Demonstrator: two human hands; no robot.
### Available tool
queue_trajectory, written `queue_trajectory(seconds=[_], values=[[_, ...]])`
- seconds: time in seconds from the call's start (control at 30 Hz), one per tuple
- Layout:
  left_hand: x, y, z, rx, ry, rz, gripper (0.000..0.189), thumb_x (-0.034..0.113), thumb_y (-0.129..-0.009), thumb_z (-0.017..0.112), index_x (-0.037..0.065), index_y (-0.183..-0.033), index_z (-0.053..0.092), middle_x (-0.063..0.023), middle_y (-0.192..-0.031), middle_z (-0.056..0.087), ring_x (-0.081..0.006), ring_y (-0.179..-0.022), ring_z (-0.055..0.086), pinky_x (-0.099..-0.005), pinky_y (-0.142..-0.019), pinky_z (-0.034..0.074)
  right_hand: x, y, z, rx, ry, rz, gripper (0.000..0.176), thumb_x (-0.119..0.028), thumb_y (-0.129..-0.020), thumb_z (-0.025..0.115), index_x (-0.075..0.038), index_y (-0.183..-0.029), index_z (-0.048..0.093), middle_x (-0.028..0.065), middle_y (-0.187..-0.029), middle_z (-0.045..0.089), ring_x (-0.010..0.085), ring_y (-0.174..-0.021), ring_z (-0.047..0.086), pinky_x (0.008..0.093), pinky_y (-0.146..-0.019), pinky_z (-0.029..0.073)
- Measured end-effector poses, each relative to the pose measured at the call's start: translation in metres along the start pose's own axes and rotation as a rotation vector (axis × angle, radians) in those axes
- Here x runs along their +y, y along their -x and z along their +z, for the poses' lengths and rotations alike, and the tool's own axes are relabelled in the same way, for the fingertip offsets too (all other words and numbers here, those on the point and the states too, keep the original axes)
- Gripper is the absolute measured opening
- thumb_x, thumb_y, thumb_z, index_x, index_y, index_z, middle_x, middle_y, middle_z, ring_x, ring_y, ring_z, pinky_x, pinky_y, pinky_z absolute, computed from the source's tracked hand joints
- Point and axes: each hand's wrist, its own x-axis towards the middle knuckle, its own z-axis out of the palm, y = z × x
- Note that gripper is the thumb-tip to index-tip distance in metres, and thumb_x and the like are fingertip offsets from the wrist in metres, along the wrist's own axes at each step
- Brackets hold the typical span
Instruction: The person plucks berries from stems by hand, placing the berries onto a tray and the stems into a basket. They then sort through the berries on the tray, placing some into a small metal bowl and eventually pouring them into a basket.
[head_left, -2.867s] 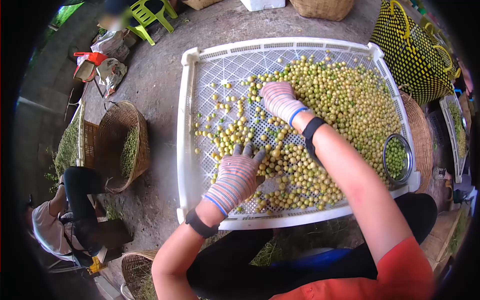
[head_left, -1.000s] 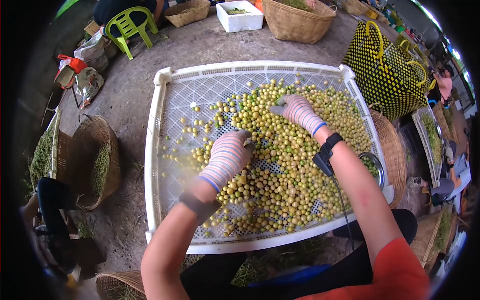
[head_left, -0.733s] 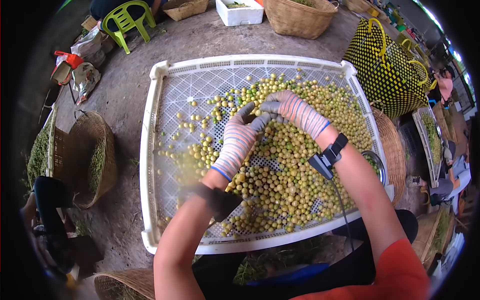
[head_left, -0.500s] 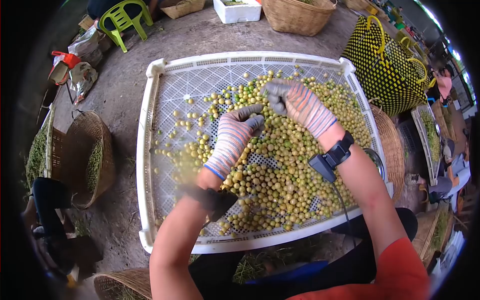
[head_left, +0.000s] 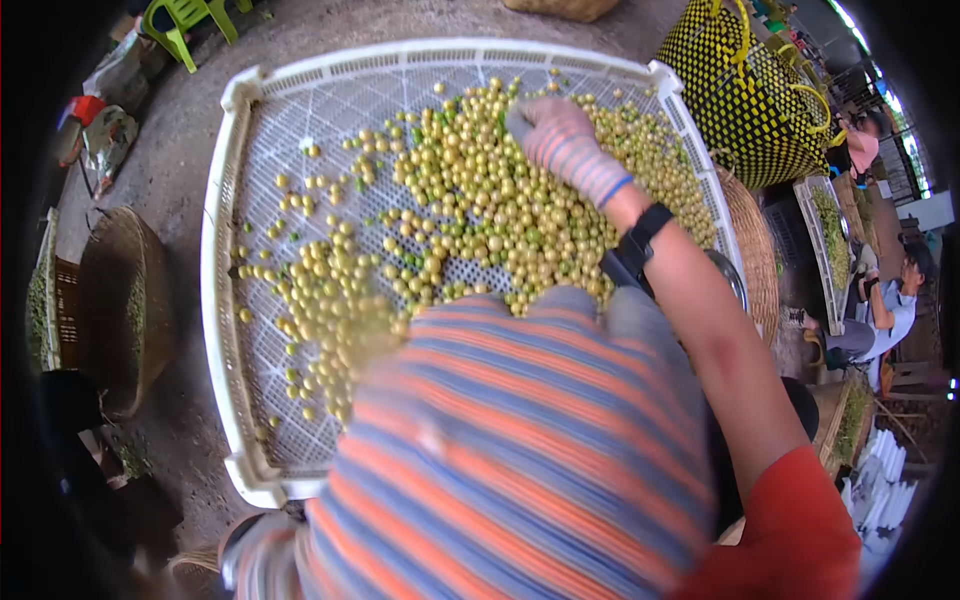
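Note:
A white mesh tray holds many small round yellow-green fruits, some of them greener. My right hand, in a striped glove with grey fingers, is over the fruits at the tray's far side. Its fingers are curled closed, and anything inside them is hidden. My left hand, in a matching glove, looms large and blurred right in front of the camera, back of the hand toward me. It covers the tray's near part. Its grey fingers bend away from view, so their grip is hidden. A black watch-like strap circles my right wrist.
A black-and-yellow woven bag stands beyond the tray's right corner. Wicker baskets sit on the left floor. A green plastic chair is at the upper left. At right, a person sits by another tray.
My left hand has come up from the fruits toward the camera. My right hand stays over the far fruits, its fingers more tightly curled. The view has shifted, so the tray appears higher and further left.

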Motion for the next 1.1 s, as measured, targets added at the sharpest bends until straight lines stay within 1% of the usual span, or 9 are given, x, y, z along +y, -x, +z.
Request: queue_trajectory(seconds=[0.23, 0.57, 0.73, 0.77, 0.8, 0.83, 0.9, 0.93, 1.1], values=[[0.019, 0.011, 0.013, -0.140, -0.037, 0.135, 0.034, 0.002, -0.073, 0.059, 0.007, -0.106, 0.063, -0.0096, -0.111, 0.062, -0.0301, -0.093, 0.061, -0.0378, -0.080, 0.049, -0.008, -0.027, 0.030, -0.254, 0.290, 0.072, 0.036, -0.039, -0.084, 0.062, -0.016, -0.111, 0.066, 0.0128, -0.094, 0.068, 0.0343, -0.086, 0.064, 0.0476, -0.078, 0.051], [0.023, 0.021, 0.008, -0.193, -0.047, 0.170, 0.033, 0.004, -0.074, 0.060, 0.007, -0.107, 0.063, -0.0096, -0.111, 0.061, -0.0296, -0.092, 0.061, -0.0382, -0.080, 0.049, -0.006, 0.016, -0.040, -0.309, -0.461, 0.207, 0.037, -0.041, -0.078, 0.070, -0.009, -0.095, 0.069, 0.0076, -0.076, 0.067, 0.0171, -0.066, 0.061, 0.0311, -0.061, 0.052], [0.010, 0.020, -0.005, -0.286, -0.007, 0.051, 0.033, 0.005, -0.074, 0.061, 0.007, -0.107, 0.062, -0.0096, -0.111, 0.061, -0.0294, -0.091, 0.060, -0.0384, -0.080, 0.049, 0.007, 0.086, -0.045, -0.784, -0.795, -0.343, 0.031, -0.034, -0.083, 0.062, -0.006, -0.095, 0.067, 0.0075, -0.076, 0.065, 0.0145, -0.062, 0.059, 0.0316, -0.050, 0.049], [0.003, 0.016, -0.005, -0.305, 0.012, -0.014, 0.033, 0.005, -0.074, 0.061, 0.007, -0.107, 0.062, -0.0097, -0.111, 0.061, -0.0293, -0.091, 0.060, -0.0384, -0.080, 0.049, 0.001, 0.134, -0.073, -0.707, -0.599, -0.446, 0.040, -0.014, -0.075, 0.063, -0.006, -0.114, 0.059, 0.0121, -0.103, 0.064, 0.0215, -0.096, 0.060, 0.0349, -0.088, 0.046], [-0.006, 0.010, -0.003, -0.325, 0.032, -0.089, 0.033, 0.006, -0.074, 0.061, 0.007, -0.107, 0.062, -0.0097, -0.111, 0.061, -0.0293, -0.091, 0.060, -0.0385, -0.080, 0.049, -0.010, 0.167, -0.055, -0.541, -0.408, -0.966, 0.032, -0.022, -0.082, 0.053, -0.004, -0.106, 0.063, 0.0139, -0.079, 0.065, 0.0285, -0.069, 0.061, 0.0376, -0.060, 0.049], [-0.019, 0.002, 0.005, -0.316, 0.034, -0.155, 0.033, 0.006, -0.074, 0.061, 0.007, -0.107, 0.062, -0.0097, -0.111, 0.061, -0.0292, -0.091, 0.060, -0.0385, -0.080, 0.048, -0.048, 0.176, -0.099, -1.089, -0.554, -0.748, 0.034, -0.024, -0.083, 0.053, -0.003, -0.108, 0.062, 0.0173, -0.089, 0.065, 0.0330, -0.077, 0.062, 0.0414, -0.068, 0.049], [-0.058, -0.031, 0.057, -0.149, 0.012, -0.168, 0.034, 0.009, -0.074, 0.063, 0.005, -0.108, 0.060, -0.0108, -0.113, 0.060, -0.0296, -0.092, 0.058, -0.0422, -0.082, 0.046, -0.052, 0.217, -0.098, -1.264, -0.840, -0.703, 0.032, -0.026, -0.081, 0.057, -0.005, -0.105, 0.064, 0.0174, -0.095, 0.066, 0.0335, -0.084, 0.063, 0.0420, -0.074, 0.049], [-0.076, -0.056, 0.094, 0.028, 0.113, -0.138, 0.026, 0.014, -0.074, 0.066, 0.003, -0.096, 0.062, -0.0180, -0.101, 0.062, -0.0328, -0.095, 0.060, -0.0422, -0.081, 0.050, -0.052, 0.205, -0.099, -1.251, -0.826, -0.731, 0.032, -0.026, -0.081, 0.057, -0.005, -0.105, 0.064, 0.0174, -0.095, 0.066, 0.0335, -0.084, 0.063, 0.0420, -0.074, 0.049], [-0.140, -0.141, 0.197, 0.094, -0.197, -0.065, 0.070, 0.046, -0.083, 0.059, 0.016, -0.141, 0.035, -0.0195, -0.148, 0.026, -0.0412, -0.135, 0.025, -0.0494, -0.110, 0.024, -0.006, 0.082, -0.075, -0.462, -0.387, -0.350, 0.024, -0.011, -0.083, 0.061, -0.010, -0.107, 0.065, 0.0099, -0.095, 0.069, 0.0266, -0.088, 0.066, 0.0334, -0.079, 0.052]])
